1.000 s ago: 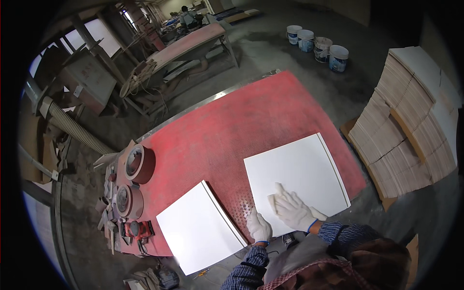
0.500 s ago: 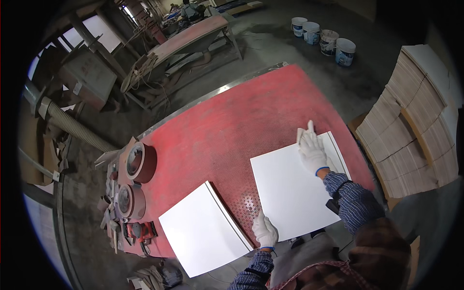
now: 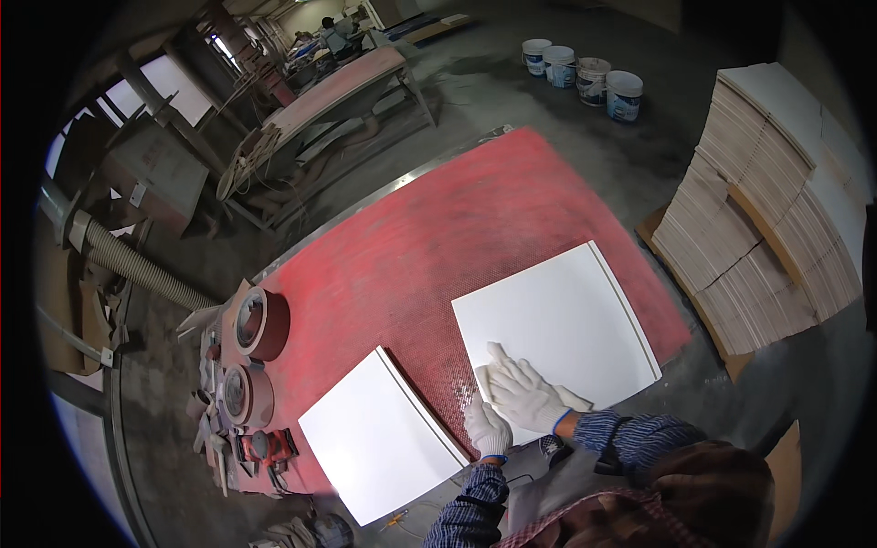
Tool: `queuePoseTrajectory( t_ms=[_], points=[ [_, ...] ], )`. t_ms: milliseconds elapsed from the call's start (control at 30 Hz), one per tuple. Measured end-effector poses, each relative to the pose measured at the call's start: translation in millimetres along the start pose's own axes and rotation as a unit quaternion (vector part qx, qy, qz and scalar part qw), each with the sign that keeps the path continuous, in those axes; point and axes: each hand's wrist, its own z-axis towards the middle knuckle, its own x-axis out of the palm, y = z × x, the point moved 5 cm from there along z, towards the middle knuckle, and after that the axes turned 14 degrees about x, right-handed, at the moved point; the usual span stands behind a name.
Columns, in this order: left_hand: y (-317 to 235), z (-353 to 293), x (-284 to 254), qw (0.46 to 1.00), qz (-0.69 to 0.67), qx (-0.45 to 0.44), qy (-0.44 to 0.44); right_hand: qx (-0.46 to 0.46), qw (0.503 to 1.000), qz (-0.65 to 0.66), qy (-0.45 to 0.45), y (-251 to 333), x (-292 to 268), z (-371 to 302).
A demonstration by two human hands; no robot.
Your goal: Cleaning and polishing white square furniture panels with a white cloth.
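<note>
A white flat panel [image 3: 557,310] lies on the red table, with a groove along its right edge. On its near left part my gloved right hand [image 3: 525,393] lies with fingers stretched over a pale cloth [image 3: 574,399], pressing it against the surface; much of the cloth is hidden under the palm. My gloved left hand [image 3: 487,427] is at the panel's near left edge, fingers close together around it, beside the other hand. A second white panel [image 3: 379,438], with a similar groove, lies to the left at the table's near edge.
The red table [image 3: 411,247] carries two brown rolls [image 3: 262,324] and a red power sander [image 3: 267,446] at its left. A tall stack of boards [image 3: 749,201] stands to the right. Several buckets [image 3: 624,96] are on the floor beyond; a person [image 3: 336,38] is far back.
My right hand has swept from the panel's far right part to its near left part, taking the cloth along. My left hand remains at the near left edge. The view has shifted slightly.
</note>
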Motion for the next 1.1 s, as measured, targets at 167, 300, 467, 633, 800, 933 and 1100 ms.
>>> queuePoseTrajectory(
  t_ms=[167,300,467,633,800,933,1100],
  points=[
    [-9,8,-7,0.999,-0.013,-0.027,0.019,0.128,0.986,-0.073,0.082,-103,-43,-54],
    [-5,7,-6,0.998,-0.022,-0.049,0.033,0.254,0.965,-0.064,0.021,-200,-42,-29],
    [-7,7,-7,0.999,-0.016,-0.027,0.023,0.301,0.951,-0.049,-0.044,-261,-1,65],
    [-9,8,-9,0.999,-0.005,-0.036,0.037,0.211,0.971,-0.095,-0.058,-184,42,155],
    [-20,15,-7,0.999,-0.011,-0.022,0.049,0.079,0.986,-0.132,-0.060,-68,76,159],
    [-3,9,1,0.998,-0.026,-0.054,0.009,0.036,0.998,-0.032,-0.034,6,71,109],
    [37,-18,15,0.938,-0.299,-0.130,-0.119,0.020,0.999,0.031,0.010,36,24,17]
  ],
)
